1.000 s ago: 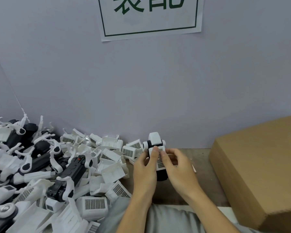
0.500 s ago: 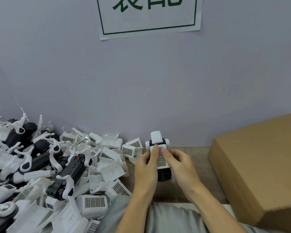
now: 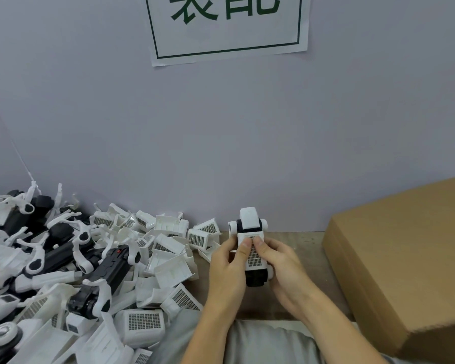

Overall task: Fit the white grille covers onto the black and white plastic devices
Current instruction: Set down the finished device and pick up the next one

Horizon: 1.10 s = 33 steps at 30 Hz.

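Both grips grasp one black and white plastic device (image 3: 250,227) above the wooden surface (image 3: 305,248): left hand (image 3: 227,269) and right hand (image 3: 281,266) thumbs press its white grille cover (image 3: 254,254). Loose covers (image 3: 142,320) lie heaped leftward.

A tabletop (image 3: 297,248) runs along the foot of a wall (image 3: 221,140), with a paper sign (image 3: 227,27) fixed high on that wall. A heap of devices (image 3: 37,253) and loose grille covers (image 3: 168,248) fills the left half of the tabletop, reaching back to the wall. A cardboard box (image 3: 405,258) sits at the right edge, well apart from the heap. Between heap and box, the left hand (image 3: 226,274) and right hand (image 3: 286,269) hold one device (image 3: 250,227) above the tabletop, one hand on each side, its far end toward the wall. A grille cover (image 3: 254,254) lies on the device's upper face, both thumbs on it.
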Each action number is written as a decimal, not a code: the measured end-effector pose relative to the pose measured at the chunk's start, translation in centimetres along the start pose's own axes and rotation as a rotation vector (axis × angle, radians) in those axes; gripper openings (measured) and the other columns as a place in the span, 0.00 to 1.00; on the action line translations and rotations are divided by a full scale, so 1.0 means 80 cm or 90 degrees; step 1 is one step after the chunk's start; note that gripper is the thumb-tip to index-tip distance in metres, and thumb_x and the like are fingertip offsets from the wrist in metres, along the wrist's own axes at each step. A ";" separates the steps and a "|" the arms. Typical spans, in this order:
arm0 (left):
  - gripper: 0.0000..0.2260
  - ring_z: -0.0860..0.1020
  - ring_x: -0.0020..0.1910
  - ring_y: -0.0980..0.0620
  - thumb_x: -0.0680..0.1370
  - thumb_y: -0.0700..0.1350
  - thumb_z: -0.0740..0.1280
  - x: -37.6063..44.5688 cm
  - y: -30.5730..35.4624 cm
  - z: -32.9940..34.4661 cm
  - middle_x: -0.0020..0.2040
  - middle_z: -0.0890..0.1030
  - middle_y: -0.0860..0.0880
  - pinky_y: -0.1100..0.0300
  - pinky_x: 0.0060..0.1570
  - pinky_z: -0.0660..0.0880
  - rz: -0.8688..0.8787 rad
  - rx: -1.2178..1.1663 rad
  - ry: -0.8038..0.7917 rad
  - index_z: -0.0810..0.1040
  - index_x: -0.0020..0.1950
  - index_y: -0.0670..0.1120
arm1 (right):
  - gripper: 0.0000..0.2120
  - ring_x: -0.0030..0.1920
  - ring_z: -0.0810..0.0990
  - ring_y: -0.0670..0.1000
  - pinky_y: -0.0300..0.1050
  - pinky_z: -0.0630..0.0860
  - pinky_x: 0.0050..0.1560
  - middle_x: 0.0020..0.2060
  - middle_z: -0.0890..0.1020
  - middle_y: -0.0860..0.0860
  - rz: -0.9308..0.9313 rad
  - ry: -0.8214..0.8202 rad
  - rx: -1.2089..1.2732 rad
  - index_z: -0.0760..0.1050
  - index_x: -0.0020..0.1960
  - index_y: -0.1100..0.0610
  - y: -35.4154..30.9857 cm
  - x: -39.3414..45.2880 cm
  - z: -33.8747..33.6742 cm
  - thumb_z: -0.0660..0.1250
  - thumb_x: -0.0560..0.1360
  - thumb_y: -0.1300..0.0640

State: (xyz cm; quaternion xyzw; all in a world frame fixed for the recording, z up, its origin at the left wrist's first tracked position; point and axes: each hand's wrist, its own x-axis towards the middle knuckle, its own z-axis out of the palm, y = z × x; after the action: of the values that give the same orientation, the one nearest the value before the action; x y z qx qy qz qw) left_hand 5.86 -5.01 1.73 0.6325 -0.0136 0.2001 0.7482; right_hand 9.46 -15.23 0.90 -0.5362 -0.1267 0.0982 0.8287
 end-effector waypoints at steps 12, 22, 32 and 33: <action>0.11 0.85 0.48 0.48 0.83 0.40 0.63 0.003 -0.003 0.001 0.47 0.87 0.44 0.55 0.49 0.82 -0.042 -0.017 0.022 0.85 0.50 0.48 | 0.09 0.51 0.86 0.56 0.51 0.82 0.50 0.48 0.87 0.57 -0.042 0.035 -0.085 0.86 0.51 0.54 0.002 0.000 0.002 0.66 0.80 0.56; 0.10 0.85 0.47 0.42 0.81 0.47 0.67 0.006 -0.007 -0.002 0.42 0.87 0.45 0.43 0.53 0.80 -0.009 0.063 0.092 0.86 0.44 0.49 | 0.08 0.44 0.85 0.42 0.34 0.79 0.41 0.42 0.87 0.41 -0.167 0.099 -0.307 0.82 0.49 0.46 -0.001 -0.002 0.011 0.67 0.80 0.57; 0.05 0.86 0.44 0.51 0.77 0.43 0.73 0.011 -0.004 -0.008 0.43 0.87 0.46 0.64 0.39 0.80 -0.084 -0.116 0.171 0.88 0.43 0.48 | 0.12 0.49 0.80 0.39 0.35 0.77 0.47 0.47 0.81 0.41 -0.244 0.064 -0.549 0.77 0.53 0.39 0.009 -0.010 0.011 0.72 0.71 0.43; 0.05 0.86 0.44 0.52 0.76 0.44 0.73 0.010 -0.003 -0.007 0.43 0.87 0.47 0.65 0.39 0.79 -0.074 -0.097 0.166 0.88 0.42 0.51 | 0.12 0.47 0.81 0.39 0.35 0.78 0.43 0.45 0.83 0.42 -0.243 0.068 -0.527 0.78 0.52 0.41 0.009 -0.010 0.011 0.71 0.71 0.41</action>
State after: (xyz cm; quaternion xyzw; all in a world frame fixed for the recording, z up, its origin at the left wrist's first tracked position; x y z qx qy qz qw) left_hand 6.49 -4.26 1.62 0.5423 0.1046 0.2352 0.7998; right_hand 8.44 -14.41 0.48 -0.7938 -0.2090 -0.1425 0.5531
